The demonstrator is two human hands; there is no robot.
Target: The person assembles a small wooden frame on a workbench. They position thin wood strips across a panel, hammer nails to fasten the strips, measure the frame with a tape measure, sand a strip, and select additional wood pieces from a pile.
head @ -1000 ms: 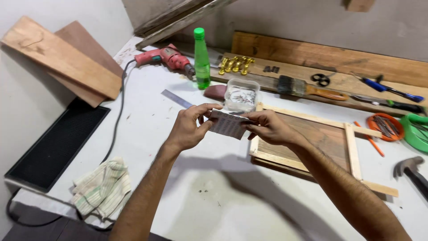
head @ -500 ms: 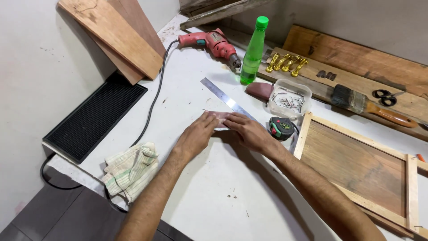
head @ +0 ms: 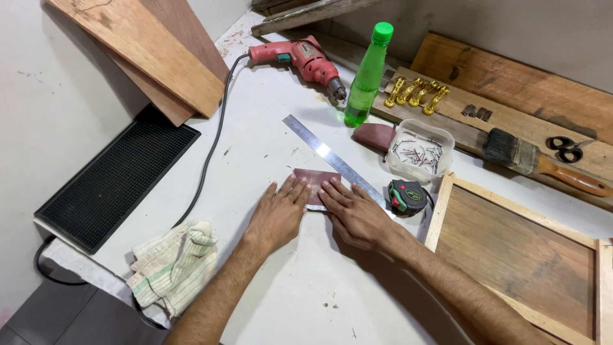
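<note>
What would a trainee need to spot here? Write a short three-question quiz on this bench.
1. True or false: both hands, left hand and right hand, press flat on the sandpaper.
2. What lies right beside the sandpaper's far edge? A) ruler B) scissors C) brush
3. Fill in: the tub beside the tape measure holds ____.

Key
1. True: the fingers of both hands rest on the sheet, which lies on the table.
2. A: the ruler runs slantwise along it; whether they touch cannot be told.
3. Nails.
</note>
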